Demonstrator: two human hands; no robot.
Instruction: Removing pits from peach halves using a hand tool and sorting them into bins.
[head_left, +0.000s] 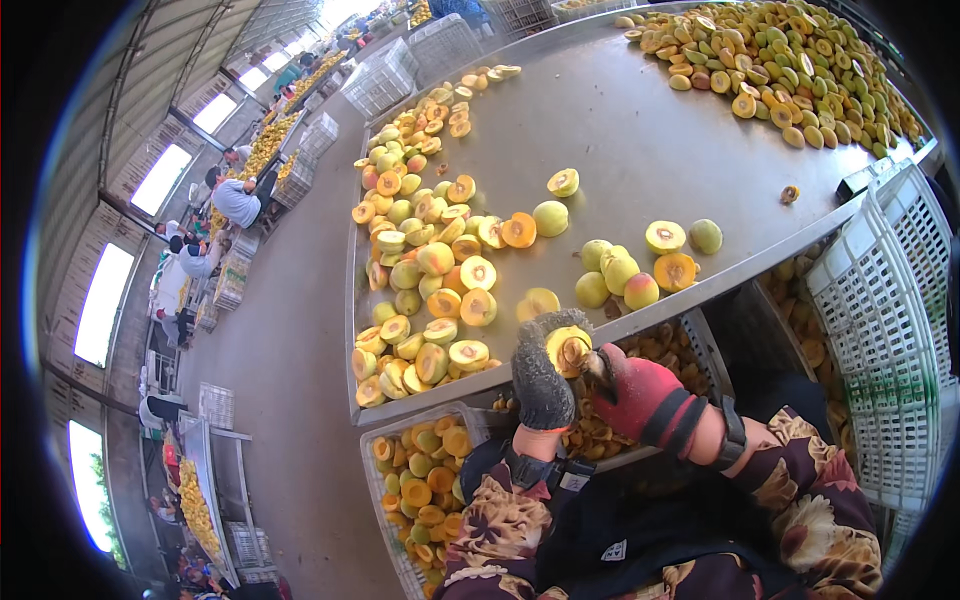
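Note:
My left hand (541, 379), in a grey knitted glove, grips a halved yellow peach (568, 349) with its cut face turned up and right. The brown pit area shows in its middle. My right hand (637, 394), in a red glove with dark bands, is closed around a small tool (595, 365) whose tip meets the peach; most of it is hidden by the fingers. Both hands are just off the near edge of a metal table (600, 150). Beyond them on the table lies a small group of peaches (616, 270), some whole-looking, some cut.
Peach halves (431, 281) line the table's left side, and a large heap (787, 67) covers the far right. Below the edge stand a crate of peach halves (367, 450) and a bin of brownish scraps (592, 439). White plastic crates (870, 315) rise at right. People work at left.

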